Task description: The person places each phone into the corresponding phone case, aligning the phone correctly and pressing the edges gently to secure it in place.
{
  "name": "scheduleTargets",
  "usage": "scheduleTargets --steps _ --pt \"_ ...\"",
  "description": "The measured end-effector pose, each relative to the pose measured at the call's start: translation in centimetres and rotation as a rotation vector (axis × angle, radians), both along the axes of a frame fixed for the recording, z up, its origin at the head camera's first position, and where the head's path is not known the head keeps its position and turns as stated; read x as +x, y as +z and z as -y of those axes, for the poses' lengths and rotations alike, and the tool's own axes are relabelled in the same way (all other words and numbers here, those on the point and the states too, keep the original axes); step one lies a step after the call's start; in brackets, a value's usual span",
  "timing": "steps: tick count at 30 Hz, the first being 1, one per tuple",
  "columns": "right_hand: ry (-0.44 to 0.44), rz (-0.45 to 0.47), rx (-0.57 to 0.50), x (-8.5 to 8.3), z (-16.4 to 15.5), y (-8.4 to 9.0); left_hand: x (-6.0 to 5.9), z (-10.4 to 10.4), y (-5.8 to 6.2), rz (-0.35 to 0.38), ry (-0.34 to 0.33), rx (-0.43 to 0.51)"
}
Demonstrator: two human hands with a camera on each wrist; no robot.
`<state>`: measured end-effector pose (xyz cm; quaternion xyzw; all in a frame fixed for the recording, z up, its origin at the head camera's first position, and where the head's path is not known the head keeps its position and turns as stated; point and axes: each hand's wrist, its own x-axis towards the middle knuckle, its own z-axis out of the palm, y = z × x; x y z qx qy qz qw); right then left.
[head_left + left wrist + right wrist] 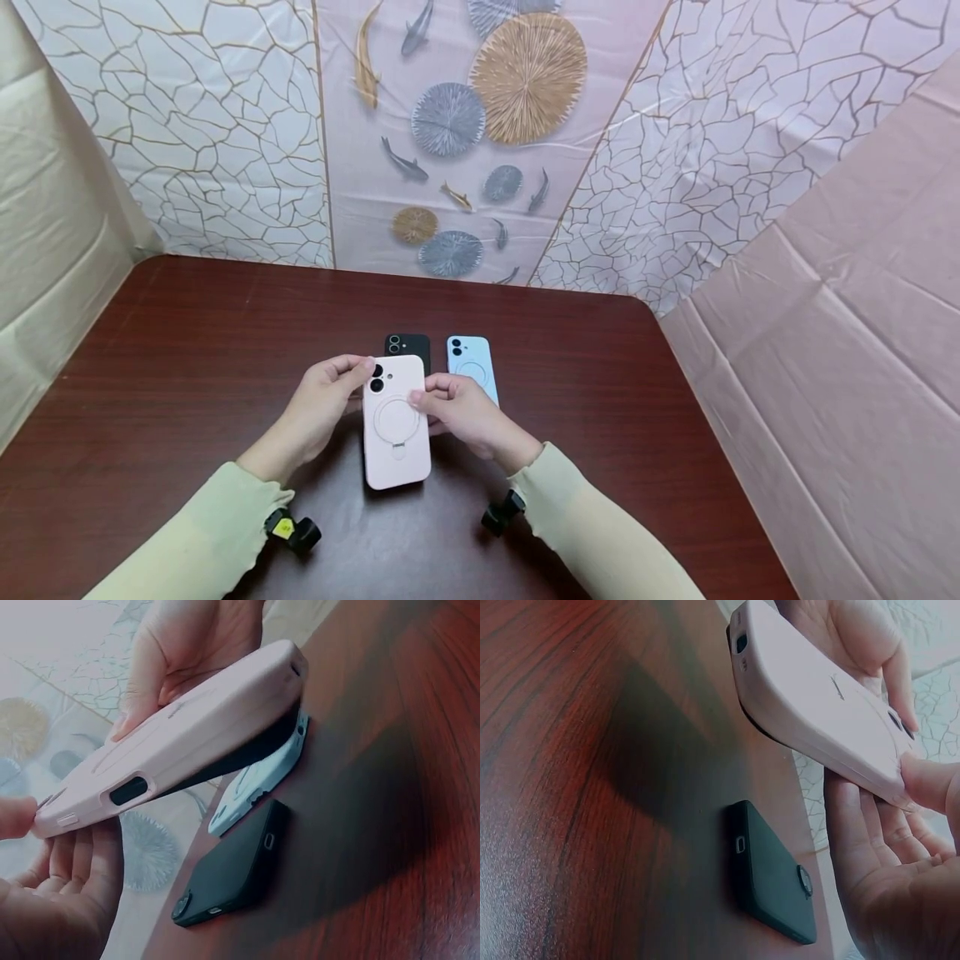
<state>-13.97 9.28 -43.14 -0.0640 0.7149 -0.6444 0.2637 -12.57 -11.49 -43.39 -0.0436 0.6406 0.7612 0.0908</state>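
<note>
Holding a pink phone case (pixel 396 421) up off the table, both hands are on it at once. The left hand (pixel 318 408) pinches the top corner by the camera cutout, thumb on the back and fingers underneath. The right hand (pixel 461 412) grasps the opposite long edge, thumb resting on the back near the round ring stand, fingers curled under. So neither hand is loose, both are gripping the same case.

The case's long axis runs pretty much front to back on the table: camera end points away toward the far edge, bottom end with the port cutout points back at the person. Back side with the ring faces up. From the wrist views it's clearly tilted, the near end lower and the camera end lifted, with a shadow on the wood below.

Just behind it, flat on the dark wooden table (pixel 172 350), a black phone case (pixel 408 344) lies camera end away, partly hidden by the pink one in the head view. Right beside that, on the right, is a light blue phone case (pixel 471 362), same orientation, its near end covered by the right hand. All three sit around the middle of the table, well away from its side edges.
</note>
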Motion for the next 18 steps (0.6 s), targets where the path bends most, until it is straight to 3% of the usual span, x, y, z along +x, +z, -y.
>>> scheduleTargets --steps 6,11,18 --pt "0.014 -0.027 0.011 0.12 -0.07 0.29 0.32 0.05 0.30 -0.002 0.003 0.098" --pt "0.003 -0.021 0.008 0.04 -0.10 -0.01 0.35 -0.33 0.14 0.018 0.008 0.057" --pt "-0.057 -0.036 -0.009 -0.06 -0.16 -0.20 0.23 -0.33 -0.47 0.029 -0.063 0.030"
